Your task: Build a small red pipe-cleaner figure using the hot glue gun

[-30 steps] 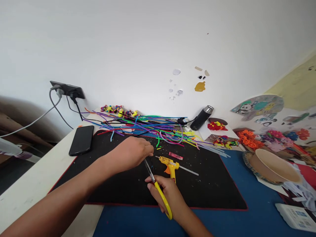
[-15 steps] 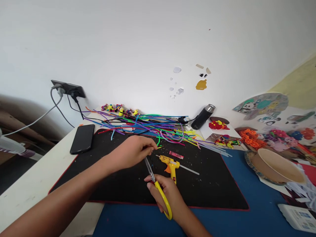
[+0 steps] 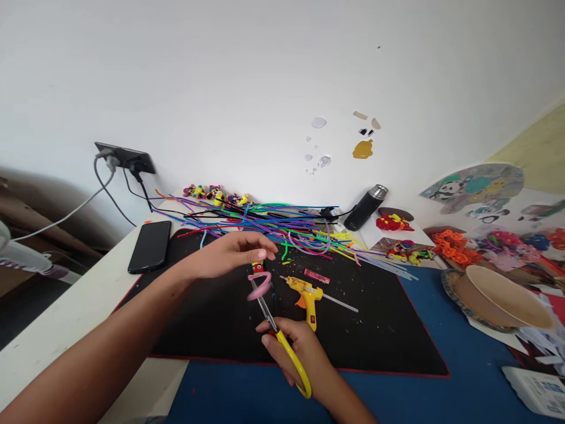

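Observation:
My right hand point(image 3: 298, 347) grips a pair of scissors point(image 3: 289, 356) with yellow handles, their metal blades pointing up and away over the black mat point(image 3: 207, 330). A curled pink pipe cleaner point(image 3: 260, 287) shows at the blades; whether it touches them I cannot tell. Just above that curl, a small red piece with googly eyes point(image 3: 257, 268) sits below my left thumb. My left hand point(image 3: 236, 254) hovers there with thumb and fingers apart, and I see nothing between them. To the right of the blades, a yellow glue gun point(image 3: 308, 297) lies on the mat with a glue stick out of its back.
Loose pipe cleaners point(image 3: 265, 221) pile up along the wall. Also around are a phone point(image 3: 150, 247), a black flask point(image 3: 366, 207), a small pink-red item point(image 3: 316, 276), a bowl point(image 3: 503, 297), pipe-cleaner figures point(image 3: 216, 194) and a wall socket point(image 3: 126, 157).
My left thumb and fingers have parted from a pinch, and the hand has shifted slightly left and up. The pink curl and red googly-eyed piece have come into view. The scissors barely moved.

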Available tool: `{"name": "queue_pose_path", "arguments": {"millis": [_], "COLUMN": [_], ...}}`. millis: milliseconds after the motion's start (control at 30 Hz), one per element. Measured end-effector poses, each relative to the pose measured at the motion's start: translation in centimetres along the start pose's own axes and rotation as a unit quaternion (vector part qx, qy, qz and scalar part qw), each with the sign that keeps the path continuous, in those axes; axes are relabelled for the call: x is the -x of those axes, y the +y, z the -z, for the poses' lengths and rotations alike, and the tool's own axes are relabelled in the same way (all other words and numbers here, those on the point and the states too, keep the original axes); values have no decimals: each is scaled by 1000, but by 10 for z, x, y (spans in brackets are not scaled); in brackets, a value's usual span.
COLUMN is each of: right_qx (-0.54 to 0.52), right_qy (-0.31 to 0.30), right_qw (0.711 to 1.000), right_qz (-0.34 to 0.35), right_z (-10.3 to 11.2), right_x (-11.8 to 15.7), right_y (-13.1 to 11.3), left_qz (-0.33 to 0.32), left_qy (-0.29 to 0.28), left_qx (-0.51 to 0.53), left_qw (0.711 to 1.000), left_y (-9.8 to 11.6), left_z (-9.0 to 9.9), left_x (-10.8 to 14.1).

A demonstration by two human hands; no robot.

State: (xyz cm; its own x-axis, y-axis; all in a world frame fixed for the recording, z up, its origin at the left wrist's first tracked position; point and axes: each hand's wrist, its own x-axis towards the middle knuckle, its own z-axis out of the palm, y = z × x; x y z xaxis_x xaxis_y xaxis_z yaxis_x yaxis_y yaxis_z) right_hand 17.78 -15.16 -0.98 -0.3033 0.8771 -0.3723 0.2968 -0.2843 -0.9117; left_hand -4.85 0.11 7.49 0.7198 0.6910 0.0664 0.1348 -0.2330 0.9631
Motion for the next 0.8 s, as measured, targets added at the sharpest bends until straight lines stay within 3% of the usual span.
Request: {"name": "queue_pose_path", "arguments": {"millis": [100, 200, 367, 567, 800], "right_qx": [-13, -35, -85, -115, -116], "right_qy": [-9, -33, -70, -82, -78], "right_qw": [1000, 999, 994, 990, 990], "right_qz": [6, 10, 16, 22, 10], "right_z": [3, 5, 5, 5, 1], "right_x": [1, 3, 4, 5, 5], "right_y": [2, 3, 2, 1, 6], "left_qz": [-57, -102, -74, -59, -5], "left_qy": [15, -43, -98, -74, -52], "left_qx": [-55, -81, -140, -160, -165], "left_qw": [997, 991, 982, 983, 985], "left_y": [4, 9, 3, -12, -14], "left_z": [10, 15, 10, 6, 2], "left_x": [14, 29, 40, 38, 36]}}
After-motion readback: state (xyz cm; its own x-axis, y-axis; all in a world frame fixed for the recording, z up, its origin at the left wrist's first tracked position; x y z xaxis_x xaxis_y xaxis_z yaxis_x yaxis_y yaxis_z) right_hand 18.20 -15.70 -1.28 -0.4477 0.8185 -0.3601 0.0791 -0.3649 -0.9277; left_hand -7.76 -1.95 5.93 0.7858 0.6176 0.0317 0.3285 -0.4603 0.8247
